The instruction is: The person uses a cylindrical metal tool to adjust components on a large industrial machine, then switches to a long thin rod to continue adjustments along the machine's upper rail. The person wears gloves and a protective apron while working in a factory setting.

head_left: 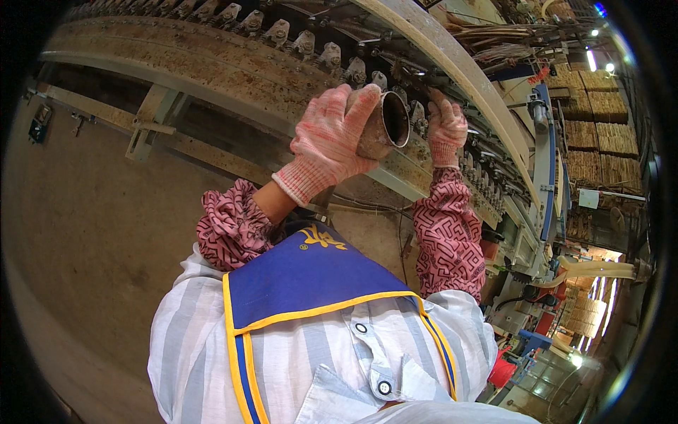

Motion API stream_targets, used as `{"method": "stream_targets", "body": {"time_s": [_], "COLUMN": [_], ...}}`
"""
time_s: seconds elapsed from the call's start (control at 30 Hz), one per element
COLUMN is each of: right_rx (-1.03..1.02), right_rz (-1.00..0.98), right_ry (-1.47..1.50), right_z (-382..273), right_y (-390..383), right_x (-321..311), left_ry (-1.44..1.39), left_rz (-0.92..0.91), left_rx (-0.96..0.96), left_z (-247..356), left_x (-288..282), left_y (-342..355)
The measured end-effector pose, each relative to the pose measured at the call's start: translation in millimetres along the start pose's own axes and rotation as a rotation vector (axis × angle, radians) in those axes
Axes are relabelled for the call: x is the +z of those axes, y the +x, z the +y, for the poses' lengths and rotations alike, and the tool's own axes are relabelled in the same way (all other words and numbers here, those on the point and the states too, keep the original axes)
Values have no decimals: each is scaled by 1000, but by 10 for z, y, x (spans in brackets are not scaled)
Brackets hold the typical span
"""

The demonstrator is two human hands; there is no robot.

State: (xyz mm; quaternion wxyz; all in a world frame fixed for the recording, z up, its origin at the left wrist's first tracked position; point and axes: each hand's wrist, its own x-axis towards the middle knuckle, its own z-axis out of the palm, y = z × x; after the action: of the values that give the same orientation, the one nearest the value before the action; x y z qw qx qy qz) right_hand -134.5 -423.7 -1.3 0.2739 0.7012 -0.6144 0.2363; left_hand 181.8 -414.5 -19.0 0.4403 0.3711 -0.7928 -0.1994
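My left hand [326, 136], in a pink-and-white knit glove, is closed round a worn metal can [372, 138]. The can is tilted, with its round open mouth toward the right; what is inside is too dark to make out. To its right, my right hand [447, 131], gloved the same way, reaches in among the machine's metal parts. Its fingers are bent together at a dark spot, and whatever lies at the fingertips is hidden. A row of grimy metal clamps [304, 44] runs along the machine past both hands.
A pale curved rail [480, 78] arches beyond my right hand. The machine's long dirty beam [191, 60] extends to the left above a bare floor [92, 212]. Stacks of thin wooden sheets [604, 138] stand at the far right, behind a blue frame [549, 191].
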Motion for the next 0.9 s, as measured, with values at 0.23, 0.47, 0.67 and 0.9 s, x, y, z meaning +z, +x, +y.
{"method": "stream_targets", "body": {"time_s": [0.23, 0.47, 0.67, 0.9], "right_rx": [10, -8, 1, 23], "right_rz": [-20, 21, 8, -15], "right_ry": [24, 45, 59, 18], "right_z": [29, -30, -28, -38], "right_y": [-22, 1, -5, -37], "right_x": [12, -7, -9, -3], "left_ry": [-27, -27, -20, -27], "left_rz": [6, 28, 28, 30], "left_rx": [7, 36, 32, 22], "left_z": [5, -13, 1, 5], "left_x": [-1, 5, -5, 0], "left_y": [-2, -5, -7, 3]}}
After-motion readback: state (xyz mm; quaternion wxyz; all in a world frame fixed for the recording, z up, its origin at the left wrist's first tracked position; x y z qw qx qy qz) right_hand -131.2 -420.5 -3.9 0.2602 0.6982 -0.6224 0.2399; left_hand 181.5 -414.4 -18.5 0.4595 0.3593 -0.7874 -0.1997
